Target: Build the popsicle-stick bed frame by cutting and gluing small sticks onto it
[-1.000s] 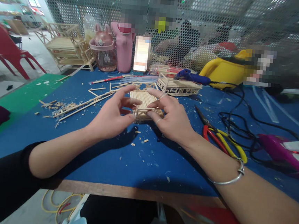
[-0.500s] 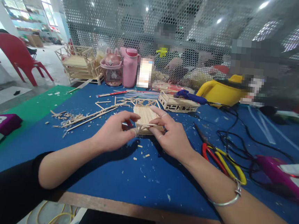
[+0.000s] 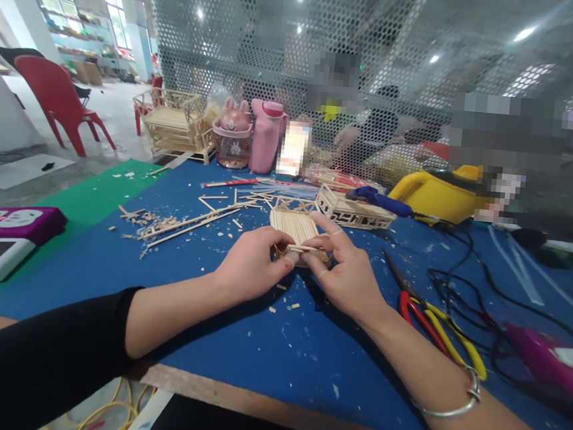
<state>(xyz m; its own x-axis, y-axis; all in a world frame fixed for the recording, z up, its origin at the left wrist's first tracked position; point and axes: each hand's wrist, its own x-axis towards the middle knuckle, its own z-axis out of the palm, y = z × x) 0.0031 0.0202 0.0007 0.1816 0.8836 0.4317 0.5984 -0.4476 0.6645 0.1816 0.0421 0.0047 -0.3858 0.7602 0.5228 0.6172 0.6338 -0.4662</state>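
Observation:
A small model made of thin wooden sticks point(image 3: 293, 225) lies on the blue table top in front of me, with a slatted deck and a cross-braced rail at its far end. At its near edge a thin wooden stick point(image 3: 303, 248) runs crosswise between my fingertips. My left hand point(image 3: 255, 262) pinches the stick's left end, thumb in front. Closed on the right end is my right hand point(image 3: 351, 274), its index finger extended along the deck's right side. The fingers cover parts of the model's near corners.
Loose sticks and scraps point(image 3: 185, 223) lie left. Behind are a second stick model point(image 3: 354, 211) with a blue-handled glue gun point(image 3: 383, 200) on it, a pink bottle point(image 3: 266, 136) and a yellow container point(image 3: 436, 194). Red-and-yellow-handled pliers point(image 3: 437, 328) and black cables point(image 3: 454, 283) lie right.
The view has shifted, so everything sits further right and slightly lower. My left fingers have come closer to the right ones at the model's near edge.

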